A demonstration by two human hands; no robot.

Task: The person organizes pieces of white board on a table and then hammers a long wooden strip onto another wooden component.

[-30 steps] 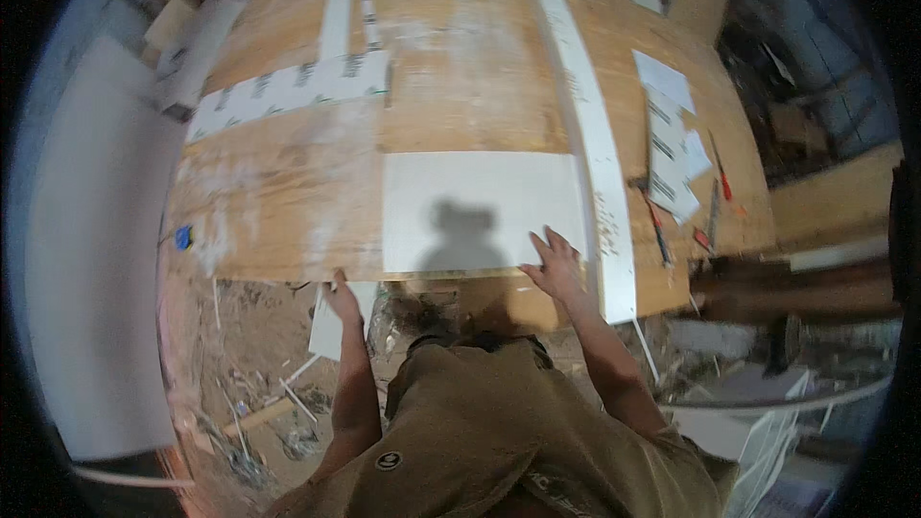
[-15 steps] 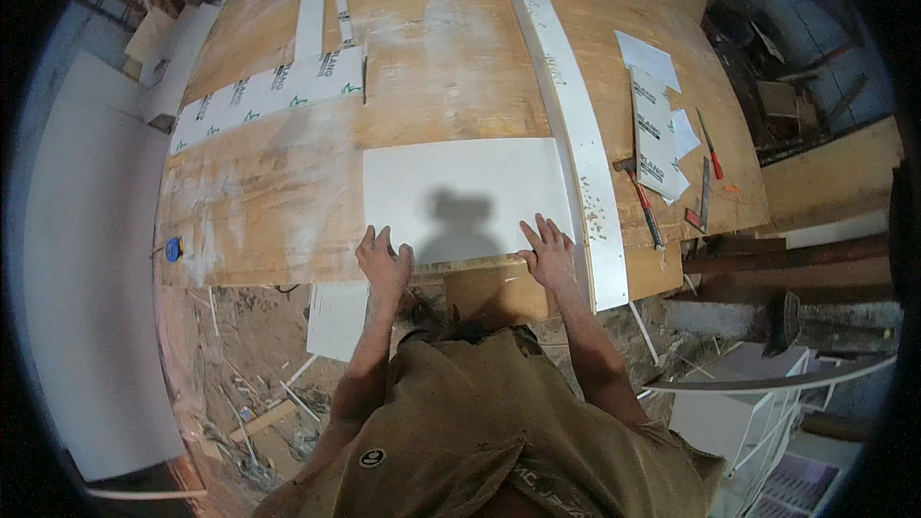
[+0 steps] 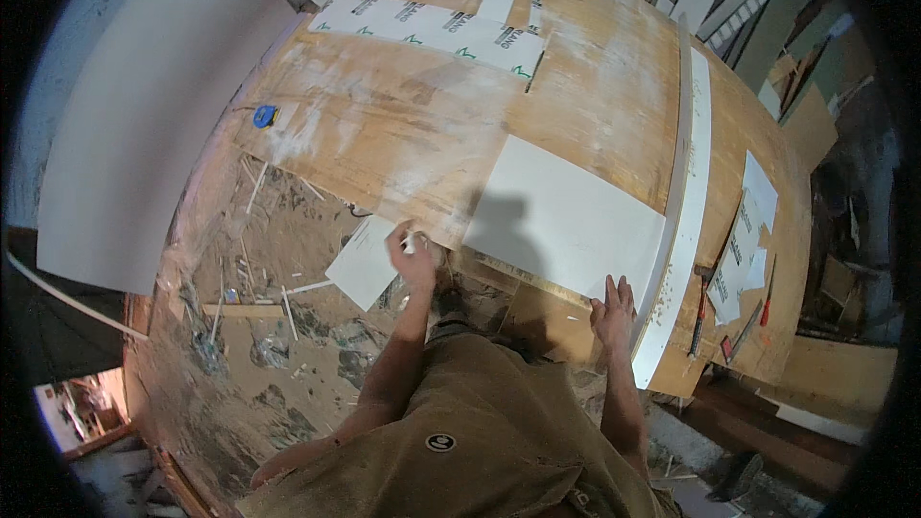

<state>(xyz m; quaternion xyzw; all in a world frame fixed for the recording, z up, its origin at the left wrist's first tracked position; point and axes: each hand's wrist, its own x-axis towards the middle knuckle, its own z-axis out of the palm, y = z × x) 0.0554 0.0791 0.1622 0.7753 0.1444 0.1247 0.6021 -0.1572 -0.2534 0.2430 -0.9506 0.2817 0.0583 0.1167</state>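
Observation:
A plain white rectangular panel [image 3: 585, 221] lies flat at the table's near edge, its right end against a long white strip [image 3: 686, 201]. My right hand [image 3: 612, 315] rests at the panel's near right corner, fingers stretched out and holding nothing. Off the panel's left end, my left hand [image 3: 413, 257] is in the air over the floor, beyond the table edge. Its fingers are loosely curled with a gap to the thumb; a pale patch shows in that gap, and nothing held can be made out. A dark shadow falls across the panel.
A blue tape measure [image 3: 265, 116] sits at the table's left corner. On the right are a hammer [image 3: 699, 312], a red-handled tool [image 3: 765, 312] and a printed board piece [image 3: 741, 254]. A printed panel [image 3: 422, 31] lies farther back. Offcuts and a white sheet [image 3: 365, 264] litter the floor.
My view has turned left, so the table appears rotated. My left hand has come off the panel's near left corner and moved away to its left. My right hand stays at the right corner.

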